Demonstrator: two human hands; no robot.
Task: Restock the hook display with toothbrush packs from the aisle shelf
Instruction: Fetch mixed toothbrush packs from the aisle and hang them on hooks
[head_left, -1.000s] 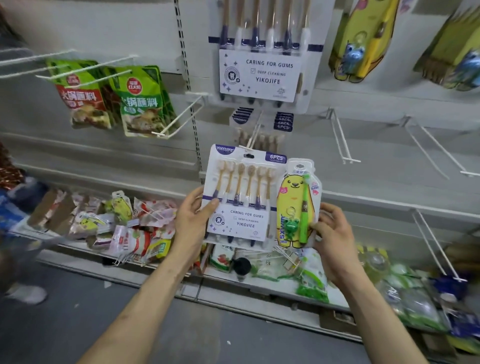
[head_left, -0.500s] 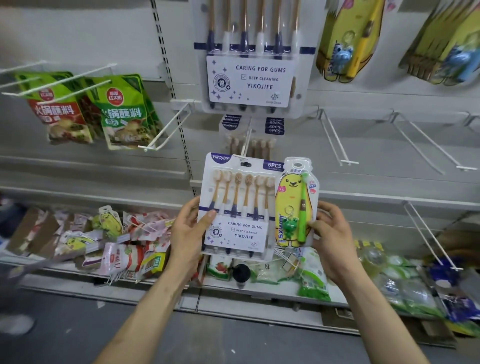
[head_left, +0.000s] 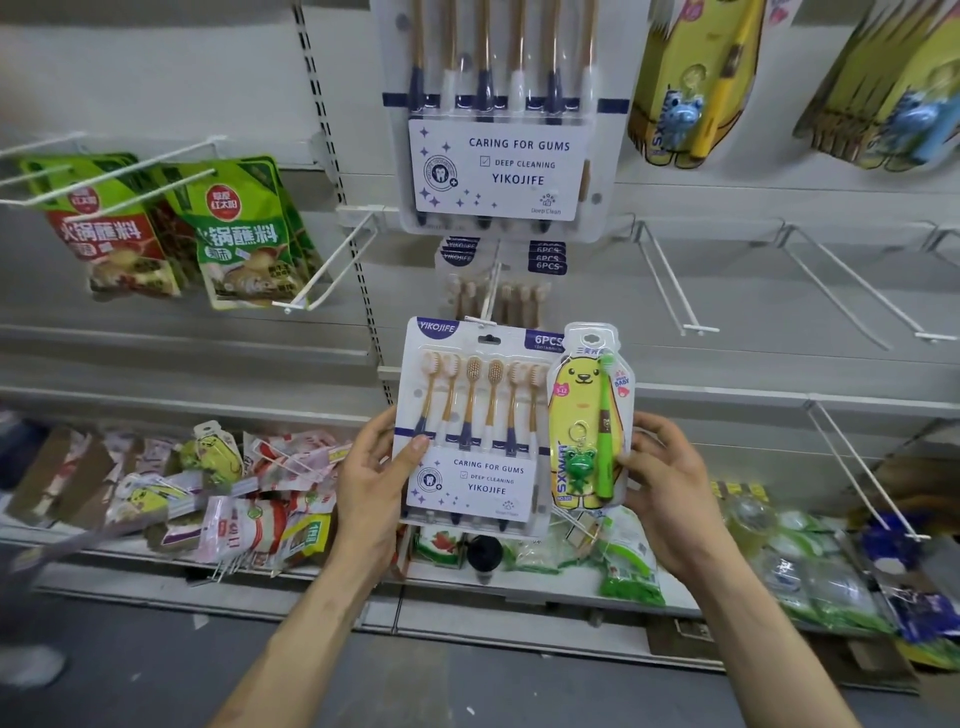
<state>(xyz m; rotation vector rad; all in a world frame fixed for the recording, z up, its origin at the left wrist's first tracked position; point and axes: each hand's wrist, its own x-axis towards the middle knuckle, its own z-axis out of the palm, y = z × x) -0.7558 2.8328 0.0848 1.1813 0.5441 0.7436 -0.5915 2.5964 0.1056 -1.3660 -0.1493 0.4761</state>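
My left hand (head_left: 371, 480) grips the left edge of a white six-piece toothbrush pack (head_left: 475, 426), thumb on its front. The pack's hanging hole sits just under the tip of a white hook (head_left: 488, 301) that carries several more of the same packs. My right hand (head_left: 670, 486) pinches a yellow children's toothbrush pack (head_left: 589, 415) with a green brush and frog charm, overlapping the white pack's right edge. A larger identical white pack (head_left: 498, 119) hangs on the hook above.
Yellow children's packs (head_left: 685, 78) hang at top right. Bare white hooks (head_left: 675, 291) jut out at right, and another hook (head_left: 332, 265) at left beside green sauce pouches (head_left: 244, 234). The bottom shelf (head_left: 519, 582) holds heaps of loose packets. Grey floor lies below.
Both hands have kept their hold on the two packs. The packs sit slightly lower and nearer the hook tip as my view shifted right and closer.
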